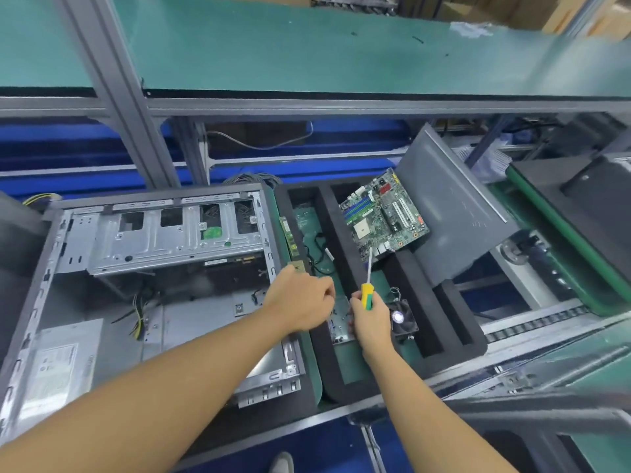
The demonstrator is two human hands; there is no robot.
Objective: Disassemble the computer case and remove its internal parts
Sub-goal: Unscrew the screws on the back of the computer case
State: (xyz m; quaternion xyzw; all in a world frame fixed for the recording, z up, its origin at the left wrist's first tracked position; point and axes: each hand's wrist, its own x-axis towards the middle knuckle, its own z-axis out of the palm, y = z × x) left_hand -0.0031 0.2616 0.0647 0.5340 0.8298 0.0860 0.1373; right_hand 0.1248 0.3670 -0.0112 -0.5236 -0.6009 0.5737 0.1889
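Workbench (307, 52): one case (153, 285), one motherboard (384, 216), perhaps one fan (401, 319).

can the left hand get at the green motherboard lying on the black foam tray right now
Probably yes. The left hand hovers closed at the black foam tray's near edge; nothing covers the green motherboard, though the right hand's yellow-green screwdriver points across the path.

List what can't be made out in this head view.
- What the left hand holds: its closed fingers hide it.
- The metal part under the right hand: mostly covered by the hand.
- Label text on the power supply: too small and blurred.
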